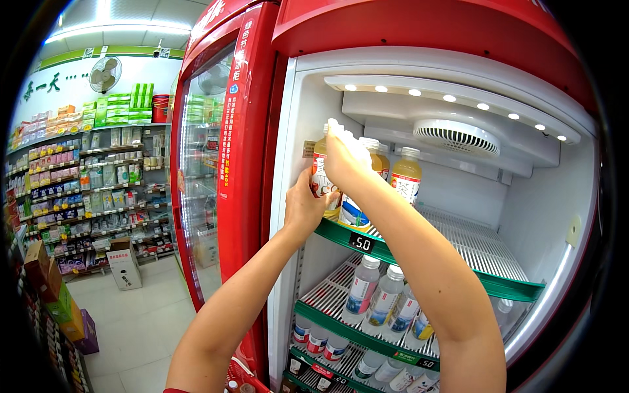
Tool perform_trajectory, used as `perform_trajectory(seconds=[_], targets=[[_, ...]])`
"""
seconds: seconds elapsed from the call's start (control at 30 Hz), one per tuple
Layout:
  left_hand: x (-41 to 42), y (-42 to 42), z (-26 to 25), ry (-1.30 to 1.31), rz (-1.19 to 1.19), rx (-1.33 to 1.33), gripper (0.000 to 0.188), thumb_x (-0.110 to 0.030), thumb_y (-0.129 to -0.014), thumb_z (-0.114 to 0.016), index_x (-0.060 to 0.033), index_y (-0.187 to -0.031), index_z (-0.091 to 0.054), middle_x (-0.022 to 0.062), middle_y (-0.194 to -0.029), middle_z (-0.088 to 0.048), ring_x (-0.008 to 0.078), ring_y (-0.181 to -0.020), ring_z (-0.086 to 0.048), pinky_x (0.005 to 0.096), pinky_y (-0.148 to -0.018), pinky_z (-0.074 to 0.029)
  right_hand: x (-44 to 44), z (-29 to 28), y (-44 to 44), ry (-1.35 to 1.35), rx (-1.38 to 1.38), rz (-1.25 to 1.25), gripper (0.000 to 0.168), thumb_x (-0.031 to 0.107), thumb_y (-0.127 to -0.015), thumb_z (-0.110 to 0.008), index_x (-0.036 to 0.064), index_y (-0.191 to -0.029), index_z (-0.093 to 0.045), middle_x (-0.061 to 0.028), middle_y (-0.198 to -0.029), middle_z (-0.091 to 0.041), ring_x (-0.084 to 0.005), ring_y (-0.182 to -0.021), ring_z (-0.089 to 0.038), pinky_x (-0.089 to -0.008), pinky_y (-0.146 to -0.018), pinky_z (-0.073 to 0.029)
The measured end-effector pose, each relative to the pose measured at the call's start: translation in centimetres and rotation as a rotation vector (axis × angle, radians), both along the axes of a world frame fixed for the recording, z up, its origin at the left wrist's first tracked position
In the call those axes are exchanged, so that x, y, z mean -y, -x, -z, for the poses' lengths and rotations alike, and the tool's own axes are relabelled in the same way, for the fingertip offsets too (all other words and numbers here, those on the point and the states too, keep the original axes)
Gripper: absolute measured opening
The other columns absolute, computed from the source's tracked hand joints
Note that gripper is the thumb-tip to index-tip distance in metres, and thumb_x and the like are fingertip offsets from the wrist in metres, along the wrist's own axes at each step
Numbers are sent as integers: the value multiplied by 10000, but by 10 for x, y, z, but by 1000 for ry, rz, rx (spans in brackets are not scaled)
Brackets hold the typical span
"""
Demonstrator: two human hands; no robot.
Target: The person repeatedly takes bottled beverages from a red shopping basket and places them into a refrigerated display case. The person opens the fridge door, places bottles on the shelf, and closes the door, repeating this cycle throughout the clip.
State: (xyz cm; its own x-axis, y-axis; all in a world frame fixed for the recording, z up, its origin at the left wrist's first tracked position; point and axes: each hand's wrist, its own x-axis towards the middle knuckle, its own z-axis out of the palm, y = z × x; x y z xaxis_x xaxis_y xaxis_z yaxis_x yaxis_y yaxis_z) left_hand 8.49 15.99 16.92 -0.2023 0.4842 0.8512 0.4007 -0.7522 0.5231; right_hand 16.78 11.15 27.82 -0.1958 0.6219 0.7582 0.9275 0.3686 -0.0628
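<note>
My left hand [305, 209] is wrapped around the lower part of a tea bottle [322, 169] with a white and red label. This bottle stands upright at the left front of the top shelf, near the cooler's inner wall. Close beside its neck and cap is my right hand [344, 159]; its fingers are washed out by bright light or covered by something white, so their grip is unclear. Behind my right wrist is a bottle with a blue-marked label [353, 213]. More yellow tea bottles [407, 172] stand farther right and back.
The red-framed drinks cooler [417, 29] is open. Green price rails [511, 287] edge its wire shelves. Clear drink bottles [362, 285] fill part of the shelf below. A second red cooler [245, 147] adjoins on the left. A red basket [248, 376] holds bottles below.
</note>
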Motion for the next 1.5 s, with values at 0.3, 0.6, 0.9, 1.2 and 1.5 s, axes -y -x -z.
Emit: perform_trajectory(seconds=[0.3, 0.6, 0.9, 1.2, 1.5], targets=[[-1, -1, 9, -2, 9, 9, 571, -99, -731, -752, 31, -1232, -513, 54, -764, -609, 114, -671, -553, 269, -655, -490, -5, 11, 0, -10, 7, 9, 628, 30, -796, -614, 9, -1356, -332, -231, -1147, -562, -357, -1062, -574, -410, -873, -485], [1, 3, 6, 54, 36, -84, 619, -166, -687, -804, 43, -1203, -534, 199, -902, -676, 287, -839, -680, 365, -735, -537, -19, 13, -2, -44, 46, 27, 297, 16, -760, -628, -19, -1031, -512, -211, -954, -647, -357, -939, -637, -404, -785, -529], [1, 3, 5, 53, -60, -183, 617, -160, -736, -707, -11, -1294, -489, 171, -810, -654, 295, -745, -647, 370, -696, -495, -10, 37, 4, -187, 35, 82, 354, 12, -657, -717, -1, -953, -522, -239, -985, -592, -347, -817, -670, -387, -699, -553], [8, -1, 18, -111, -39, -195, 335, -204, -821, -611, 14, -1067, -547, 220, -978, -619, 388, -937, -579, 424, -780, -460, -1, 76, -1, -380, 136, -47, 253, 57, -716, -675, -20, -919, -544, -236, -1061, -582, -328, -745, -689, -361, -627, -579], [18, -4, 29, -180, -104, -149, 370, -80, -782, -651, -12, -1127, -538, 167, -1098, -592, 339, -1029, -557, 394, -856, -451, 0, 85, -13, -248, 124, -116, 353, 86, -762, -620, 23, -1108, -588, -133, -1049, -589, -263, -813, -669, -361, -684, -542]])
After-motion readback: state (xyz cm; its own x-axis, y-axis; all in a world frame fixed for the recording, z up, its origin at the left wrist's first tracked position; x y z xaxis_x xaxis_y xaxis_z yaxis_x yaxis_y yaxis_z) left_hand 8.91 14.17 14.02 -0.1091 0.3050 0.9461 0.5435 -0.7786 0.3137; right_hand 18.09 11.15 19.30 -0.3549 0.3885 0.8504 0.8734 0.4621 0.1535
